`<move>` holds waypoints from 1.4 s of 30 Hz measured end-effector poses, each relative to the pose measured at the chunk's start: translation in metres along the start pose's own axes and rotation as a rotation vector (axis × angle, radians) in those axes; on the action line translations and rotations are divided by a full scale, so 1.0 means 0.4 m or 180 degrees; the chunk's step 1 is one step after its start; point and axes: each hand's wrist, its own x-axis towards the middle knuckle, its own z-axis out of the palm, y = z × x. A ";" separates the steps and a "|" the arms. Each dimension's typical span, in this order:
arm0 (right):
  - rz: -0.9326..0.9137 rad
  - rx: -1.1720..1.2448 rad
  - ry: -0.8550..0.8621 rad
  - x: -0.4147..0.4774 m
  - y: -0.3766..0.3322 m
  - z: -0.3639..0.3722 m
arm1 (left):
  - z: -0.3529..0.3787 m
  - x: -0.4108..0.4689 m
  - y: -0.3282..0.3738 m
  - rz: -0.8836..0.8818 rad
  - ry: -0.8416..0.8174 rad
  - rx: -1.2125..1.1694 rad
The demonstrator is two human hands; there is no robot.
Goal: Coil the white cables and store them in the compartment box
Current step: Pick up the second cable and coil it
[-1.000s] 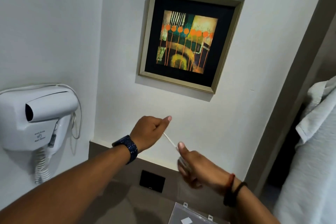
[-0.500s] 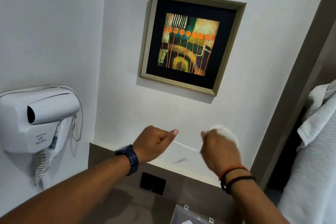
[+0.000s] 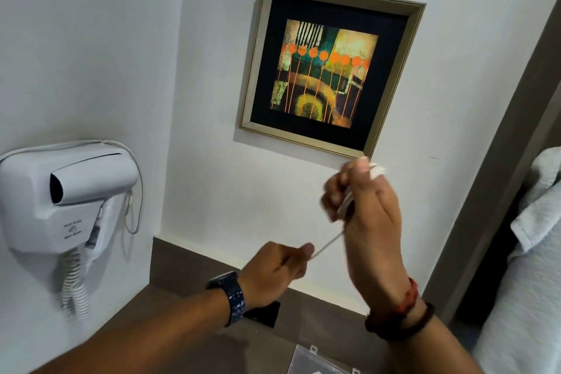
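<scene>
A thin white cable (image 3: 329,240) runs taut between my two hands in front of the wall. My left hand (image 3: 274,272) pinches its lower end between thumb and fingers. Raised higher, my right hand (image 3: 368,215) is closed on the cable, with white loops wound around its fingers and showing at the fingertips. Part of the clear plastic compartment box (image 3: 317,363) shows at the bottom edge, below my right forearm; its inside is mostly out of view.
A white wall-mounted hair dryer (image 3: 65,194) with a coiled cord hangs at the left. A framed picture (image 3: 331,70) is on the wall ahead. A black socket plate (image 3: 264,314) sits in the grey backsplash. White towels (image 3: 531,252) hang at the right.
My right hand has risen and turned, with cable loops around its fingers. My left hand has dropped lower, still pinching the cable, so the strand now slopes up to the right.
</scene>
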 end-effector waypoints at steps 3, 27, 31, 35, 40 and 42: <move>-0.0850 -0.2077 0.0945 0.031 0.041 -0.041 | -0.009 -0.023 0.010 0.0325 -0.0111 0.0413; 0.1567 0.2097 -0.1626 -0.052 0.076 -0.061 | -0.047 -0.003 0.158 0.0485 0.0644 -0.0824; 0.1627 0.2344 -0.1552 -0.057 0.084 -0.080 | -0.016 -0.015 0.158 0.0032 0.0611 -0.1416; 0.1620 0.2362 -0.1479 -0.058 0.083 -0.096 | -0.010 -0.021 0.145 -0.0188 0.0229 -0.1920; 0.1642 0.2204 -0.1329 -0.065 0.093 -0.117 | -0.021 -0.025 0.142 -0.0222 -0.0024 -0.2097; 0.1665 0.2173 -0.1302 -0.067 0.104 -0.121 | -0.018 -0.023 0.141 -0.0249 0.0055 -0.1888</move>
